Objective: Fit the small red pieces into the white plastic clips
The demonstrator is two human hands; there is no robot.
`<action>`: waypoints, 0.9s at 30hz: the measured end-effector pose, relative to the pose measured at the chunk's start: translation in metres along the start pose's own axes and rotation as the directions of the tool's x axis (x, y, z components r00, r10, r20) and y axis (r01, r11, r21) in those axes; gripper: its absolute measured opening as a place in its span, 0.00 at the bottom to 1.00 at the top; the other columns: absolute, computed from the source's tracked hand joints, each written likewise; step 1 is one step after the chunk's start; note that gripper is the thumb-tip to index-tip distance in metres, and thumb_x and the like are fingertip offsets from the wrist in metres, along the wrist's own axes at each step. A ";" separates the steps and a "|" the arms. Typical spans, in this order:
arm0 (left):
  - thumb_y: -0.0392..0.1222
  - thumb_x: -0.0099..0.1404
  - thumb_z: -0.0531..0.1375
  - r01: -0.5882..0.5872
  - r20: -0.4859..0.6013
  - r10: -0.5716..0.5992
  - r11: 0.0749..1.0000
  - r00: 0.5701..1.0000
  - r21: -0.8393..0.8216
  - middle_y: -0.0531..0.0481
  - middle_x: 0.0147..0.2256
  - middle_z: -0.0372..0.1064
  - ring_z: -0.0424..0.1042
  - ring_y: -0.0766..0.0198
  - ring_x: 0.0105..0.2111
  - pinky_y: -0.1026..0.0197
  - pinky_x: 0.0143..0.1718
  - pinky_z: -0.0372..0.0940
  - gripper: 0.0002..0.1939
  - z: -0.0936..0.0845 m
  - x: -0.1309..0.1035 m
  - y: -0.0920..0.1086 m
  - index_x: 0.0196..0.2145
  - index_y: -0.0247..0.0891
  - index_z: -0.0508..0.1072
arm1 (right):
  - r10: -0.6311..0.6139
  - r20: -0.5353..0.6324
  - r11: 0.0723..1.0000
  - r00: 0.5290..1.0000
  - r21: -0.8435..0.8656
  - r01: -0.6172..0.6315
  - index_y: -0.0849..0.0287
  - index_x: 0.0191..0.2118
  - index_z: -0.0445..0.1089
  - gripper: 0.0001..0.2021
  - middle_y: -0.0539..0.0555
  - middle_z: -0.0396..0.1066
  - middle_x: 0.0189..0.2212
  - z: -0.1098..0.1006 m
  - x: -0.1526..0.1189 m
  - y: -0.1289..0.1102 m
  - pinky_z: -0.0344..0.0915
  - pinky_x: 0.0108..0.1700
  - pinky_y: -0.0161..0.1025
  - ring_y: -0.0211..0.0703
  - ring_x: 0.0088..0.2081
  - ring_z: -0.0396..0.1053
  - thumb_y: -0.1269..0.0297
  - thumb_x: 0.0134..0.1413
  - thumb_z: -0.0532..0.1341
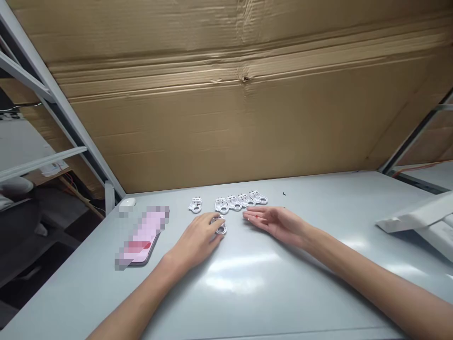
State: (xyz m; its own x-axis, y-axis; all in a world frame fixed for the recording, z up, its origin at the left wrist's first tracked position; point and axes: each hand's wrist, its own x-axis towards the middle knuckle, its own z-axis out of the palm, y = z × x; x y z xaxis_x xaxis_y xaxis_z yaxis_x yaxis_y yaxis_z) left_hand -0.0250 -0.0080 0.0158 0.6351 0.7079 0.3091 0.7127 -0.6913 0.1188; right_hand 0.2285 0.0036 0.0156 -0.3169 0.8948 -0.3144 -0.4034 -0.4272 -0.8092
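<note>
My left hand (198,240) rests on the table with its fingers and thumb around a white plastic part (222,228) that has a ring at one end; the fingers cover much of it. My right hand (278,225) lies palm up, fingers stretched out. On its fingers sits a tiny red piece (256,216), and a small pale speck shows near the fingertips. Just beyond the hands, several similar white ringed parts (234,203) with short prongs stand in a row. One more ringed part (195,205) lies apart to the left.
At left on the grey table (240,302) are a phone (145,236), partly pixelated, and a small white rounded object (127,203). A black bit (284,193) lies behind my right hand. White bars (417,212) reach in from the right. Cardboard (226,132) walls off the back.
</note>
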 end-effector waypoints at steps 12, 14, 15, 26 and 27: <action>0.36 0.69 0.57 -0.060 0.003 0.060 0.998 0.998 -0.036 0.43 0.50 0.68 0.70 0.53 0.48 0.51 0.48 0.67 0.11 0.000 0.000 0.003 0.49 0.41 0.71 | -0.049 0.139 0.975 0.989 -0.207 0.078 0.57 0.45 0.75 0.20 0.57 0.70 0.56 0.000 -0.007 -0.002 0.48 0.69 0.46 0.50 0.62 0.62 0.75 0.43 0.69; 0.35 0.69 0.57 -0.057 0.011 0.058 0.998 0.998 -0.029 0.42 0.50 0.68 0.70 0.53 0.48 0.51 0.49 0.67 0.12 0.000 0.000 0.004 0.49 0.41 0.71 | -0.057 0.175 0.961 0.983 -0.257 0.102 0.57 0.46 0.76 0.19 0.58 0.69 0.57 0.000 -0.008 -0.002 0.48 0.68 0.47 0.51 0.63 0.60 0.72 0.44 0.70; 0.35 0.69 0.57 -0.058 0.014 0.059 0.998 0.998 -0.028 0.42 0.50 0.68 0.70 0.53 0.48 0.51 0.49 0.67 0.12 0.000 0.000 0.004 0.49 0.41 0.71 | -0.062 0.186 0.954 0.981 -0.277 0.113 0.57 0.46 0.76 0.19 0.59 0.69 0.57 0.000 -0.008 -0.002 0.49 0.68 0.48 0.51 0.63 0.60 0.69 0.44 0.71; 0.36 0.69 0.57 -0.055 0.030 0.056 0.998 0.998 -0.031 0.42 0.52 0.67 0.69 0.53 0.50 0.51 0.51 0.66 0.11 -0.003 -0.001 0.005 0.49 0.40 0.71 | -0.103 0.201 0.926 0.974 -0.338 0.167 0.59 0.43 0.78 0.17 0.60 0.73 0.52 0.002 -0.008 -0.001 0.56 0.65 0.48 0.51 0.57 0.67 0.63 0.45 0.73; 0.36 0.68 0.57 -0.057 0.029 0.058 0.998 0.998 -0.035 0.42 0.52 0.67 0.69 0.53 0.50 0.51 0.50 0.66 0.11 -0.003 -0.001 0.005 0.49 0.41 0.71 | -0.103 0.204 0.927 0.973 -0.335 0.168 0.59 0.43 0.78 0.16 0.60 0.73 0.51 0.002 -0.008 -0.001 0.56 0.65 0.48 0.51 0.57 0.67 0.63 0.45 0.72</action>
State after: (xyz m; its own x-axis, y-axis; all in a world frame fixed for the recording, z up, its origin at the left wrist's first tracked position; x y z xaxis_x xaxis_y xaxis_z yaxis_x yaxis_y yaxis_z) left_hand -0.0227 -0.0126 0.0189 0.6835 0.6706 0.2882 0.6647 -0.7350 0.1337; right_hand 0.2297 -0.0033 0.0193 -0.4424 0.8886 -0.1214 -0.1401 -0.2022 -0.9693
